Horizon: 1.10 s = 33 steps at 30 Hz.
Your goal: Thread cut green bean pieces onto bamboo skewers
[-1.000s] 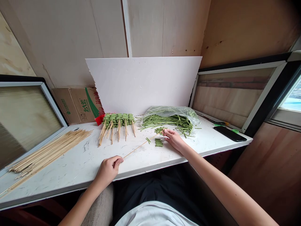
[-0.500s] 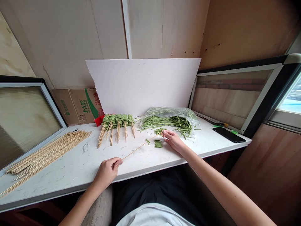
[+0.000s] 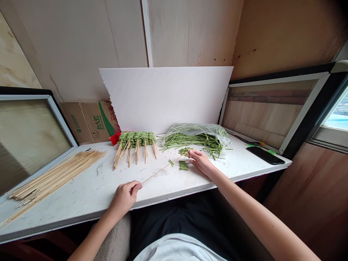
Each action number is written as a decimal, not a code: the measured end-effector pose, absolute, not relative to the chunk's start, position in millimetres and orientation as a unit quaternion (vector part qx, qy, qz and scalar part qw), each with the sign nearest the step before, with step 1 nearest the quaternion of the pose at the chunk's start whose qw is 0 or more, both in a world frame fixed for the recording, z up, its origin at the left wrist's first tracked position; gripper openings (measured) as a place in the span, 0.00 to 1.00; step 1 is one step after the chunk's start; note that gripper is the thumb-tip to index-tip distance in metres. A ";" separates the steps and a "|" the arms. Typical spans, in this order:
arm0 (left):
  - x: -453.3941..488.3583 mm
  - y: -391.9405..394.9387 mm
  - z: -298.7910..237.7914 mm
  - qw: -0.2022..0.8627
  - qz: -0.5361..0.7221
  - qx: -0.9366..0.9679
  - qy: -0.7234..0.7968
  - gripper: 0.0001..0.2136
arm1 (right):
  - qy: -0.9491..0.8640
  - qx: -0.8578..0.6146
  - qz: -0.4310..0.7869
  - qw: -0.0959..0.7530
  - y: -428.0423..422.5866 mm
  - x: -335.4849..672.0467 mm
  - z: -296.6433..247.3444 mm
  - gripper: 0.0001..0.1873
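Note:
A thin wooden skewer [image 3: 157,172] slants between my two hands above the front of the white table. My left hand [image 3: 126,195] is closed on its near end at the table's front edge. The fingers of my right hand [image 3: 199,159] pinch its far end. Just left of and below the right fingers lies a neat row of short cut green bean pieces [image 3: 183,165]. A small heap of cut bean pieces [image 3: 185,150] sits behind it, partly hidden by that hand. Two or so loose pieces [image 3: 170,163] rest beside the skewer.
Loaded bean skewers [image 3: 137,139] are stacked at the back. A clear plastic bag [image 3: 195,130] of long green beans stands to their right. Many bare skewers [image 3: 59,172] lie on the left. A black phone [image 3: 265,155] is at the right edge. A white board [image 3: 168,98] leans behind.

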<state>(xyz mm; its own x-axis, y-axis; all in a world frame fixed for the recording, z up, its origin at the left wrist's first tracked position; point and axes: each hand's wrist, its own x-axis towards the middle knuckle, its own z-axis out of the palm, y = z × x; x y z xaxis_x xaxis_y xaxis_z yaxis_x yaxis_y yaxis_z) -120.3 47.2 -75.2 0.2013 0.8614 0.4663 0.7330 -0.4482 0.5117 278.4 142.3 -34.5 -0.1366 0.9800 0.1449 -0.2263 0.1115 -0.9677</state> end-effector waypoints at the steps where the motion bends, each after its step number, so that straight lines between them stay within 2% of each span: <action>1: -120.5 47.3 -75.5 0.089 0.360 0.770 0.519 0.15 | -0.508 -0.369 0.557 0.545 142.3 278.4 -34.6 0.21; 33: -120.3 48.2 -79.2 0.060 0.387 0.770 0.504 0.15 | -0.515 -0.378 0.531 0.557 143.6 275.3 -35.9 0.20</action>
<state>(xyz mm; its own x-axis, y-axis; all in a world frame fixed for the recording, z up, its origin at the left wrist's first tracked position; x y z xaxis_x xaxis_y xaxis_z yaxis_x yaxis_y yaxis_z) -120.3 48.2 -79.2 0.1916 0.8226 0.5354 0.7300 -0.4841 0.4824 275.3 143.6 -35.9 -0.0947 0.9804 0.1725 -0.2026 0.1507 -0.9676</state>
